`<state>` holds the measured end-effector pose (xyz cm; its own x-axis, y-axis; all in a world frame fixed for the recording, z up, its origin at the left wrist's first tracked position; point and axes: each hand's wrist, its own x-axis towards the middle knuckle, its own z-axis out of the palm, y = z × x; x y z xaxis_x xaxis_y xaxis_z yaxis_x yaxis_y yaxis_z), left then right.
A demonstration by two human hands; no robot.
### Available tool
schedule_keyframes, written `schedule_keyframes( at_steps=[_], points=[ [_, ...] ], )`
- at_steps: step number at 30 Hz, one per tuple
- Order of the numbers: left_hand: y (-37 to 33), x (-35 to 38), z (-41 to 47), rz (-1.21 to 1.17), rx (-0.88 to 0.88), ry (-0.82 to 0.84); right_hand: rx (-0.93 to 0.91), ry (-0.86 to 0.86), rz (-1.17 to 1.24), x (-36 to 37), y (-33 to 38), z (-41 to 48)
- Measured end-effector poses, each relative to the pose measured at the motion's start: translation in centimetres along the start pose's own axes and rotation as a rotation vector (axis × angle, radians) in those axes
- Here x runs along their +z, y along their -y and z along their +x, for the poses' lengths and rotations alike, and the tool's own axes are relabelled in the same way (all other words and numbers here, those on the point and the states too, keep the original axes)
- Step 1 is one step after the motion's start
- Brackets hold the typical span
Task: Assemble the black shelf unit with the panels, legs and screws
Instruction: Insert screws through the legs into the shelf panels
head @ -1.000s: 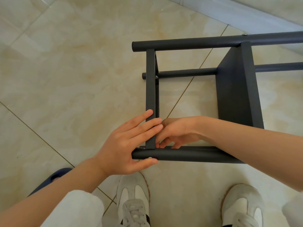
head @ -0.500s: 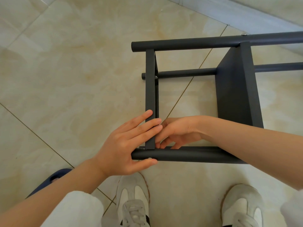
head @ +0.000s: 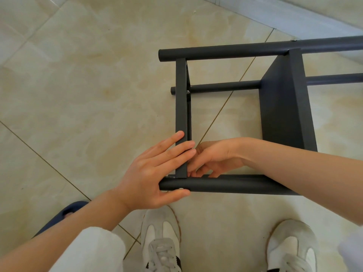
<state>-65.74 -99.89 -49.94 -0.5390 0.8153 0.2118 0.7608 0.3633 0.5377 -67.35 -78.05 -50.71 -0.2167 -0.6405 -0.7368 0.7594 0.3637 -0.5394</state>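
Note:
The black shelf unit lies on its side on the tiled floor. Its narrow end panel point(head: 181, 107) runs from the far leg point(head: 235, 51) to the near leg point(head: 225, 186). A wider second panel point(head: 282, 107) stands to the right. My left hand point(head: 149, 173) lays straight fingers across the end panel's near end, with the thumb under the near leg beside a screw head point(head: 181, 189). My right hand point(head: 216, 156) reaches inside the frame, its fingers curled at the inner corner behind the end panel. What those fingers hold is hidden.
A third leg point(head: 225, 86) lies lower, with a screw point(head: 188, 92) where it meets the end panel. My white shoes point(head: 161, 238) point(head: 292, 246) stand just below the near leg. A dark blue slipper point(head: 64, 213) is at lower left, a grey baseboard point(head: 294, 14) at top right.

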Motion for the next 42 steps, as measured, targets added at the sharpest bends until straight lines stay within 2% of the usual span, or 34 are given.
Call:
schedule_keyframes(
  at_steps=[7, 31, 36, 42],
  points=[
    [-0.09, 0.02, -0.05, 0.002, -0.005, 0.001, -0.012, 0.008, 0.050, 0.21, -0.02, 0.52],
    [-0.17, -0.01, -0.12, 0.001, -0.008, 0.003, -0.011, -0.023, -0.001, 0.33, 0.03, 0.57],
    [-0.13, -0.02, -0.07, 0.006, -0.009, 0.007, -0.012, 0.015, 0.048, -0.12, -0.36, 0.59],
    [-0.15, 0.04, -0.10, -0.004, -0.007, 0.000, -0.016, -0.036, -0.040, 0.28, -0.11, 0.87]
  ],
)
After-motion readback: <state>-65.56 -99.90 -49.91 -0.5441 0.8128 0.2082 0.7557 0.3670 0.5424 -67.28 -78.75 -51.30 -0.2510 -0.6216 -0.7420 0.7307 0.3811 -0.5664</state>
